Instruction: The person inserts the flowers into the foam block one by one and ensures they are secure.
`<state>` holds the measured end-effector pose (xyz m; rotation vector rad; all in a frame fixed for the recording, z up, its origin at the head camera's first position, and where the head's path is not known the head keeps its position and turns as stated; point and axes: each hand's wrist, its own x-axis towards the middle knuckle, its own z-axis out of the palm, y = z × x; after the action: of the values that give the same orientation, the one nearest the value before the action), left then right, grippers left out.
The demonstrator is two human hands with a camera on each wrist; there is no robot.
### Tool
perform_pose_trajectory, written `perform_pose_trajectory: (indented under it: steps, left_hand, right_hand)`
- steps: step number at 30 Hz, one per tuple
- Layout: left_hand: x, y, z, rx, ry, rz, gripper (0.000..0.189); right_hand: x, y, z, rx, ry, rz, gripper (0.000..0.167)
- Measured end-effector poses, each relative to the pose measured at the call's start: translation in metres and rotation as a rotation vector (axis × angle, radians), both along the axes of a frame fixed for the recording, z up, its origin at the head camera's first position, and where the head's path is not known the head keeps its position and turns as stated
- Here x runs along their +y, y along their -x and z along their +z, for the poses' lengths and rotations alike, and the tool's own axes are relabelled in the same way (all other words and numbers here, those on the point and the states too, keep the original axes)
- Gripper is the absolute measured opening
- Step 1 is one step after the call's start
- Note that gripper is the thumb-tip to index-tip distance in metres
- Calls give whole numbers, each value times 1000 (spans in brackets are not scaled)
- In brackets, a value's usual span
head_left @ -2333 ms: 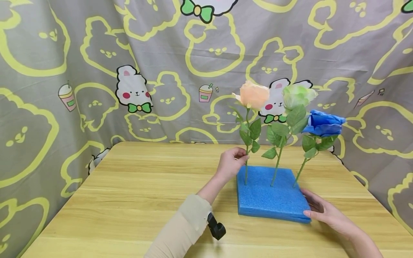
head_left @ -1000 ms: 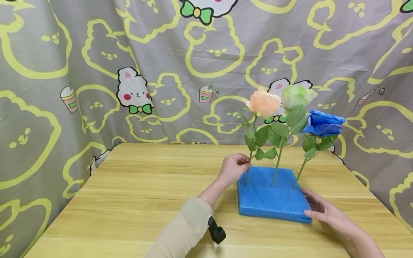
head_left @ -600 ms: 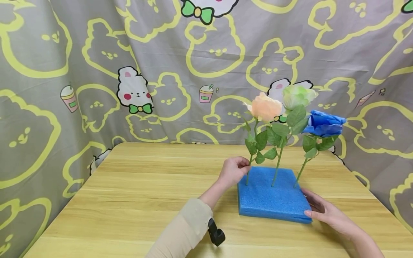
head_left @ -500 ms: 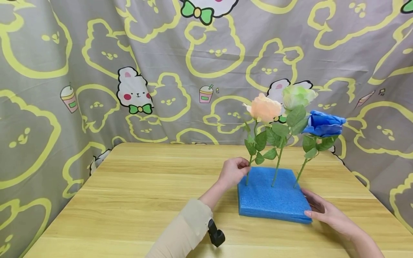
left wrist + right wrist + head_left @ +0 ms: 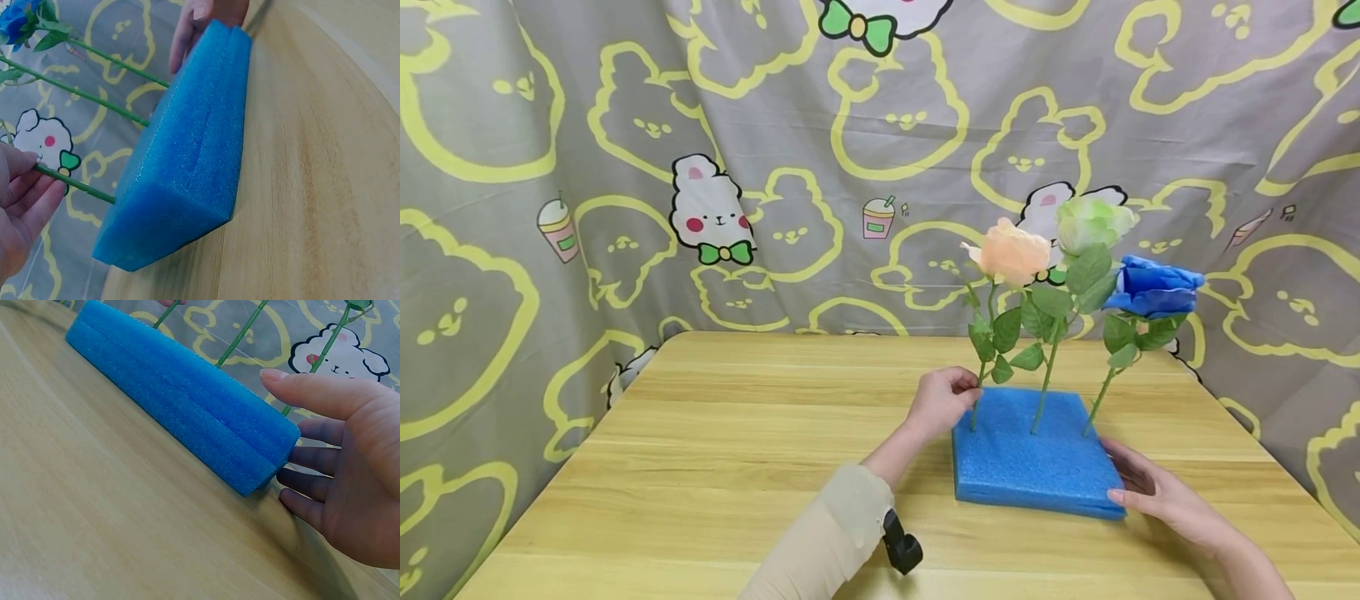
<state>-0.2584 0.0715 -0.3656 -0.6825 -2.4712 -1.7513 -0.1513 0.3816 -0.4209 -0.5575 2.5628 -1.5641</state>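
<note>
In the head view my left hand (image 5: 942,402) pinches the green lower stem of a peach rose (image 5: 1011,252) between thumb and fingers. The stem's end stands in the left part of a blue foam block (image 5: 1030,467). A pale green rose (image 5: 1093,225) rises from the middle of the block, and a blue rose (image 5: 1153,287) leans right from its right side. My right hand (image 5: 1157,492) rests against the block's right side. In the right wrist view its loosely extended fingers (image 5: 315,459) lie along the end face, with the thumb over the top edge.
The foam block sits on a wooden table (image 5: 715,450), right of centre. A patterned grey curtain (image 5: 790,125) hangs behind and beside the table. A black wrist mount (image 5: 901,542) sticks out from my left sleeve (image 5: 827,533).
The peach rose's bloom has tilted right and come lower, now close to the pale green one. My left hand has slid slightly down along with the stem. The right hand has stayed in place.
</note>
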Motion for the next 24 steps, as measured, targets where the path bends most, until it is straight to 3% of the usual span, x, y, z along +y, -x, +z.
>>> perform_pose_trajectory:
  steps: [7,16,24]
  left_hand:
    - [0,0,0,28,10,-6,6]
    - [-1,0,-1,-19,-14,11,7]
    - [-11,-3,-1,-26,-50,18,9]
  right_hand:
    - [0,-1,1,-3,4,3,60]
    - [-3,0,6,-62,4,-8,62]
    - [1,0,5,-17,-24,0,59]
